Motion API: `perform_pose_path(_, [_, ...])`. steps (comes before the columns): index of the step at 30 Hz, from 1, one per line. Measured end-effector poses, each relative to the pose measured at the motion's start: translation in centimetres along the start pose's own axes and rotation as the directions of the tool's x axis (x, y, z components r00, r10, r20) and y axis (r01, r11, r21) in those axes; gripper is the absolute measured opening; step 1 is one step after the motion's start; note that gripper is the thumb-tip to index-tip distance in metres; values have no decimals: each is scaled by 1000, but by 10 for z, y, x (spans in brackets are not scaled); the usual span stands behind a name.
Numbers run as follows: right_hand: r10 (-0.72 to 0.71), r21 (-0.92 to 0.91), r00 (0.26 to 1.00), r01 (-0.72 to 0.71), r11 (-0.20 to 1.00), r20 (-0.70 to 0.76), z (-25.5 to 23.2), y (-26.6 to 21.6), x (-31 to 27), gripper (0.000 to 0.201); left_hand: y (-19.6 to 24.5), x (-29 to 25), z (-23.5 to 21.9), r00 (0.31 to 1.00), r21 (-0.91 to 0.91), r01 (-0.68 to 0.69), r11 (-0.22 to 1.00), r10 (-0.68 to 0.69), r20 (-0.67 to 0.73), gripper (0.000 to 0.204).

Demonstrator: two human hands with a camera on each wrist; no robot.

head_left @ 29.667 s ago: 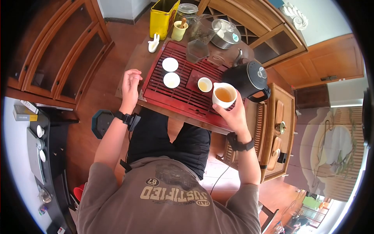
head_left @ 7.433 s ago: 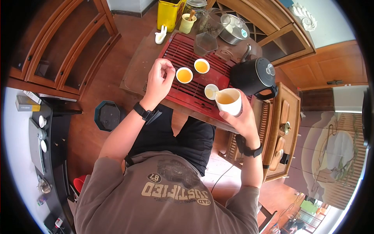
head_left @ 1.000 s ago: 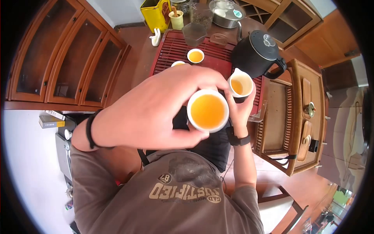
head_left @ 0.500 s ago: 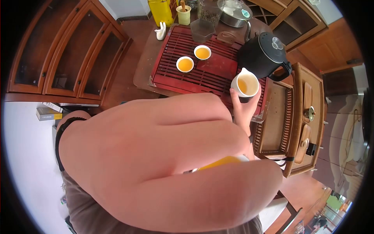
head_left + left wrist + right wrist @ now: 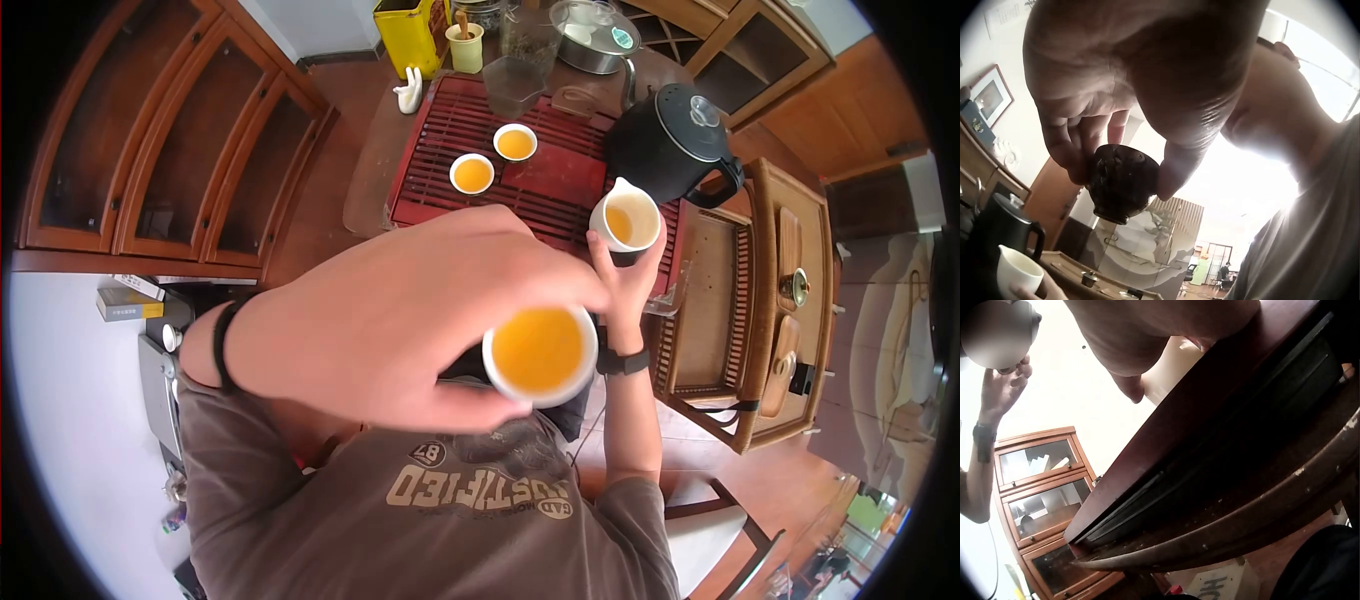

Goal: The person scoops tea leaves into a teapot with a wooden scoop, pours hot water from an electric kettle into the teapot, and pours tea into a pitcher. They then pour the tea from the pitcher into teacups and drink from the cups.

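Red tray (image 5: 565, 180), spout-forward pitcher (image 5: 644, 213) in grip of right fingers (image 5: 602, 257), upright cup (image 5: 1122, 182) in pinch of left fingers (image 5: 472, 408).

harsh backlight glare in wrist views

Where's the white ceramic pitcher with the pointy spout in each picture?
Head: the white ceramic pitcher is right of centre, above the middle.
Left wrist: bottom left corner.
Right wrist: near top centre, only a pale part showing.
Shared landmark: the person's bare right hand, holding it in all three.
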State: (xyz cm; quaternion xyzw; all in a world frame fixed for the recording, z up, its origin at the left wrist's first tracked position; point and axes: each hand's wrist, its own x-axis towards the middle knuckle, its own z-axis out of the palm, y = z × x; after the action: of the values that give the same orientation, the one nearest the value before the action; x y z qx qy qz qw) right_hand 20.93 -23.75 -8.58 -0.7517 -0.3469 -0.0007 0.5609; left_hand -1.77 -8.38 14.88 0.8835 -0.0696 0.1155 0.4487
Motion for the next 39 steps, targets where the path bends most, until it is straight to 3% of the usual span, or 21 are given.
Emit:
perform_pose_path(4, [-20,28,1000,19,999,3,0,3,0,82,-42,0,24,991,22,119,993,-117,-67,63])
perform_pose_path(6, [-12,25,1000,12,1000,-7,-1,1,0,82,-65,2,38,988,170,132,977,-115,-106,62])
perform_pose_path(12, [-3,-7,1000,3,1000,-2,-2,-1,0,82,-126,16,79,950,239,163,957,-87,-301,56])
perform_pose_path(16, [-2,3,1000,2,1000,-2,-3,-1,0,84,-151,27,95,931,289,174,941,-62,-360,54])
perform_pose_path(25, [-9,-4,1000,8,1000,-6,-4,0,1,85,-183,50,121,875,291,230,929,-66,-480,51])
perform_pose_path(39, [10,41,999,-12,999,46,-5,0,3,85,-195,63,138,826,311,302,901,-84,-558,53])
